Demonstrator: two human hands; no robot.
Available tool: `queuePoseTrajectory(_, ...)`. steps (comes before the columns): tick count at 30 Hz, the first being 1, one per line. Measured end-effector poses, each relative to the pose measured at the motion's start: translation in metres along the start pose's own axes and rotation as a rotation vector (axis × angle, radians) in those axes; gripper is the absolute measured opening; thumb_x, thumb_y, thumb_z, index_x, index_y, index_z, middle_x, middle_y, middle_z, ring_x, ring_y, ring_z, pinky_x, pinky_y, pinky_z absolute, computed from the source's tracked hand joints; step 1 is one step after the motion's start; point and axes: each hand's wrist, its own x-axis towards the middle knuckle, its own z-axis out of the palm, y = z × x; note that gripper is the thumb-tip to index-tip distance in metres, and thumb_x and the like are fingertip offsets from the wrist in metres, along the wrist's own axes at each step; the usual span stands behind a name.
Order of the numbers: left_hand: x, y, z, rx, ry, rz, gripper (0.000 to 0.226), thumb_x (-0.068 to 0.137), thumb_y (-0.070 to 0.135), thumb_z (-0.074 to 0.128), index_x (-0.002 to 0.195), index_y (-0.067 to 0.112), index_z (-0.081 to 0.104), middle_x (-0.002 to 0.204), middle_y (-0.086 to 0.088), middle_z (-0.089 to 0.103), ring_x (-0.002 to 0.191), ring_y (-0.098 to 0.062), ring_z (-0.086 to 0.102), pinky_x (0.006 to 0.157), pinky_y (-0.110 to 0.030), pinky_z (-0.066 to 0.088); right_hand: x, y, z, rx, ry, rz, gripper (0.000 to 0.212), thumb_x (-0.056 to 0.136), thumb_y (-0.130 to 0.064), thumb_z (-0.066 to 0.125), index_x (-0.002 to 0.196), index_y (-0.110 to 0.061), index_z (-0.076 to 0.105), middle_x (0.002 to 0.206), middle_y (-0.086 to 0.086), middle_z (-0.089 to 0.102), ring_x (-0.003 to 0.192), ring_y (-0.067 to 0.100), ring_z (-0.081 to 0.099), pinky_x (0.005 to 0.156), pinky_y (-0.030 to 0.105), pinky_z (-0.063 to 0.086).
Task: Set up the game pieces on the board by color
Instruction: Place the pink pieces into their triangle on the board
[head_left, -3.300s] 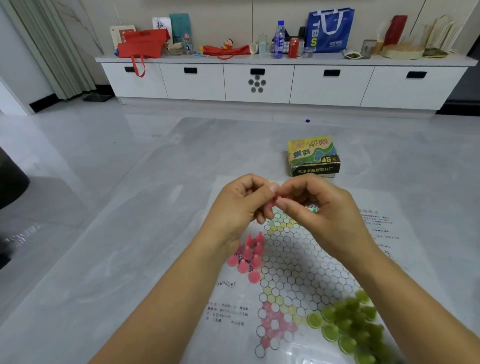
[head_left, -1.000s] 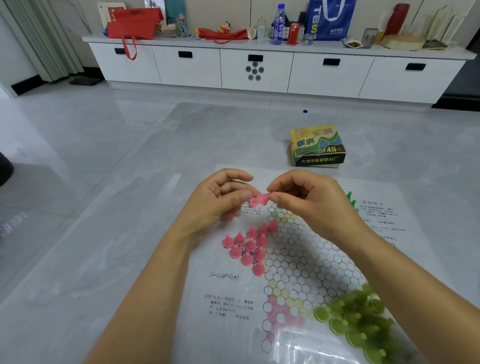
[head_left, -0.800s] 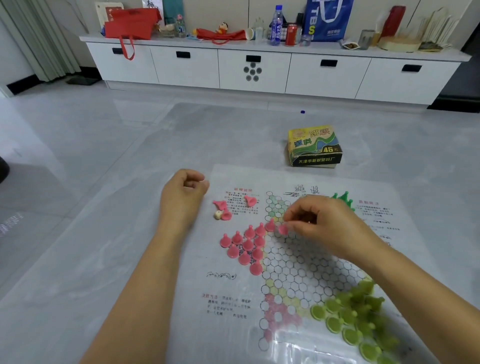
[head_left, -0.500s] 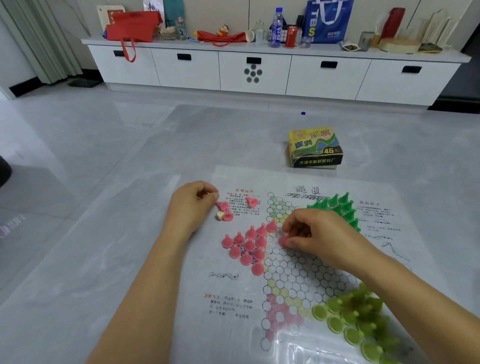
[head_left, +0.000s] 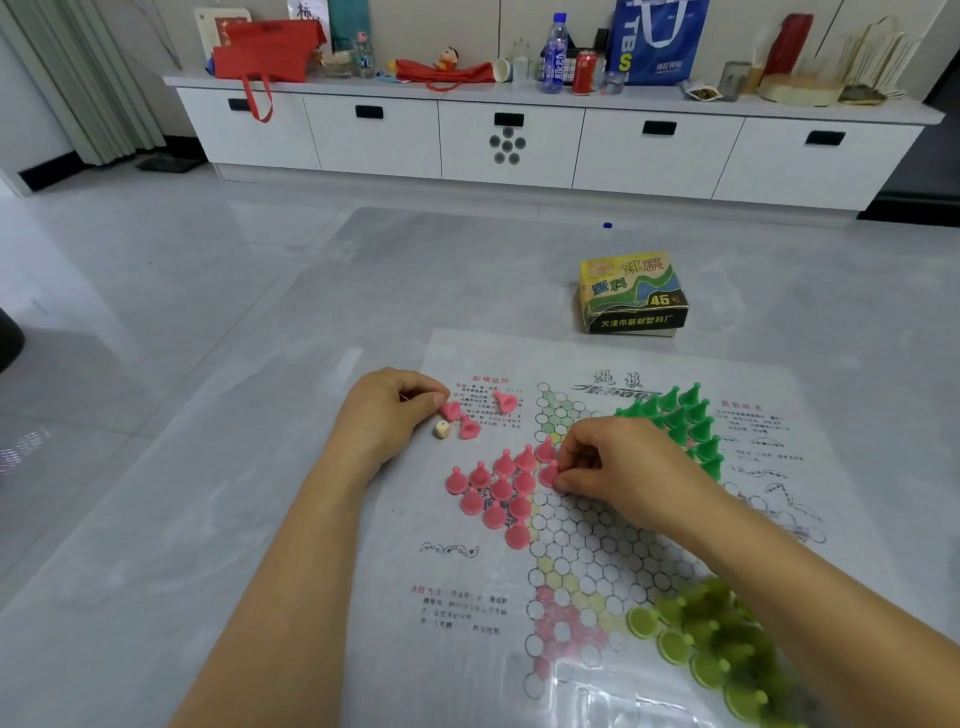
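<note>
Spanning the back wall, the white drawer cabinet (head_left: 519, 145) carries bags, bottles and a can on its top. Down on the grey floor (head_left: 208, 312), the board (head_left: 587, 540), a printed plastic sheet, lies flat and loaded. A pink cluster (head_left: 498, 488) stands on its left point, and dark green pieces (head_left: 685, 421) stand upright at the far right point. Light green pieces (head_left: 717, 644) are heaped on the near right corner.

Just past the board's far edge sits the game box (head_left: 632, 296), closed, contents unseen.

The right hand (head_left: 623, 467) is over the board's middle, fingers curled, pinching a pink piece (head_left: 549, 474) at the right edge of the pink cluster. The left hand (head_left: 387, 415) rests at the board's left edge, fingers curled in, thumb tip against a toppled pink piece (head_left: 450, 409). Whether it truly grips that one, can't tell.

Two loose pink pieces (head_left: 505, 401) lie on their sides just beside it, and a small die (head_left: 442, 429) sits near the left hand's knuckles.
</note>
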Motion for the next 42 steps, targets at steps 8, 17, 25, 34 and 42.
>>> queuePoseTrajectory(8,0.0,-0.001,0.0,0.079,-0.002,0.055,0.009,0.082,0.014,0.064,0.087,0.018,0.07,0.098,-0.007,0.06,0.071,-0.01,0.051,0.063,-0.017,0.041,-0.001,-0.001,0.001,0.009,-0.005,0.011,0.012,0.078,-0.028,0.069,0.085,-0.019,0.065,0.084,-0.005,0.067,0.08,0.012,0.061,0.077,0.035,0.052)
queuePoseTrajectory(17,-0.002,0.002,0.005,0.136,-0.012,0.126,0.007,0.079,0.024,0.068,0.085,0.02,0.068,0.076,0.008,0.057,0.058,0.008,0.054,0.055,-0.007,0.036,-0.001,-0.002,0.001,0.022,-0.01,0.017,0.012,0.078,-0.026,0.069,0.085,-0.017,0.064,0.085,-0.005,0.067,0.08,0.012,0.061,0.078,0.034,0.052)
queuePoseTrajectory(25,-0.002,0.001,0.007,0.109,-0.001,0.114,0.005,0.078,0.019,0.069,0.08,0.015,0.068,0.065,-0.001,0.064,0.064,-0.014,0.058,0.069,-0.032,0.045,-0.002,-0.002,0.001,0.035,-0.004,0.008,0.013,0.078,-0.027,0.069,0.084,-0.016,0.064,0.08,-0.008,0.064,0.078,0.012,0.06,0.075,0.032,0.052)
queuePoseTrajectory(34,-0.001,0.003,0.007,0.026,0.128,0.164,0.005,0.08,0.023,0.067,0.079,0.017,0.066,0.083,0.005,0.052,0.066,-0.004,0.048,0.058,-0.002,0.034,-0.003,-0.003,0.001,0.028,-0.008,0.007,0.012,0.079,-0.026,0.068,0.086,-0.016,0.064,0.083,-0.007,0.064,0.079,0.011,0.06,0.076,0.031,0.052)
queuePoseTrajectory(42,-0.008,0.013,0.007,-0.264,0.032,0.218,0.006,0.08,0.011,0.066,0.079,0.009,0.06,0.076,-0.019,0.054,0.062,-0.019,0.046,0.049,-0.014,0.045,-0.003,-0.003,0.001,0.022,-0.008,0.008,0.013,0.079,-0.025,0.068,0.087,-0.016,0.064,0.085,-0.004,0.065,0.079,0.012,0.059,0.075,0.03,0.051)
